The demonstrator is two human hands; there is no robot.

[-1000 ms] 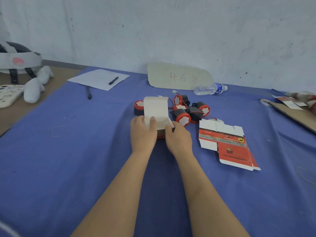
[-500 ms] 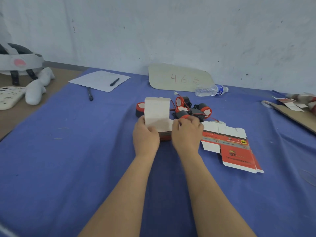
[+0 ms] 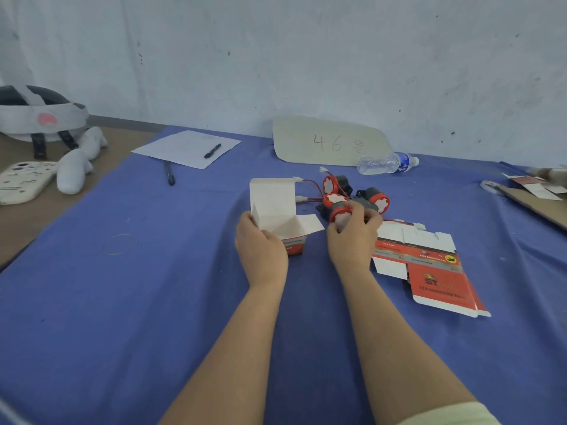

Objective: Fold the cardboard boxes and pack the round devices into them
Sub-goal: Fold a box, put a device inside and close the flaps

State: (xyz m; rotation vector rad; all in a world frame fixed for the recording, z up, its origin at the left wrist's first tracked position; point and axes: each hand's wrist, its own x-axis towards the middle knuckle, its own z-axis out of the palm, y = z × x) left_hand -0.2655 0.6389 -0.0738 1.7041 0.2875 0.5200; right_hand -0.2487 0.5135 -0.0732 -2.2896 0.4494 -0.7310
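A small red and white cardboard box stands open-topped on the blue cloth, its lid flap upright at the back. My left hand grips the box's left side. My right hand curls its fingers round a round red and black device at the near edge of a pile of such devices with red wires. A flat unfolded red box blank lies to the right of my right hand.
A cardboard sign marked 46 and a water bottle lie at the back. Paper with a pen and another pen sit back left. A headset and white items are on the left table; cardboard scraps far right.
My right hand left the box and moved right and back to the device pile, closing on one round device. The box's side flaps now stand open, with only my left hand on it.
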